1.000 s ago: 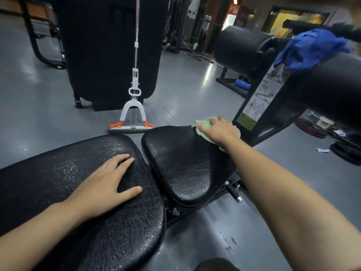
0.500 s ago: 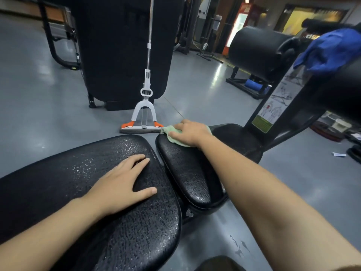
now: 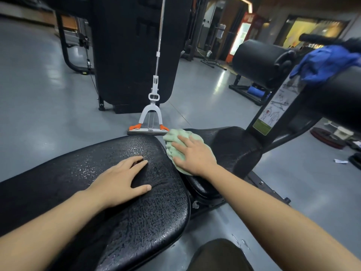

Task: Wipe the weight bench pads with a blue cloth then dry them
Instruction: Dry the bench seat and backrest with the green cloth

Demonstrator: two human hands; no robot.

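Observation:
The long black back pad (image 3: 121, 212) of the weight bench fills the lower left, its textured surface beaded with water. My left hand (image 3: 119, 182) rests flat on it with fingers spread. Beyond it lies the smaller black seat pad (image 3: 232, 145). My right hand (image 3: 193, 155) presses a pale green cloth (image 3: 173, 141) flat onto the seat pad's near-left edge, beside the gap between the pads. A blue cloth (image 3: 324, 63) hangs over the black roller pad (image 3: 343, 94) at the upper right.
A white and orange sponge mop (image 3: 151, 114) leans on a tall black machine (image 3: 134, 51) just beyond the bench. The bench upright with an exercise sticker (image 3: 273, 110) rises at the right. A second roller pad (image 3: 257, 61) sits behind it. Weight plates (image 3: 328, 139) lie on the grey floor at right.
My right hand has slid the green cloth from the seat pad's far right side leftward and back toward me, to its near-left edge. My left hand stays flat on the back pad.

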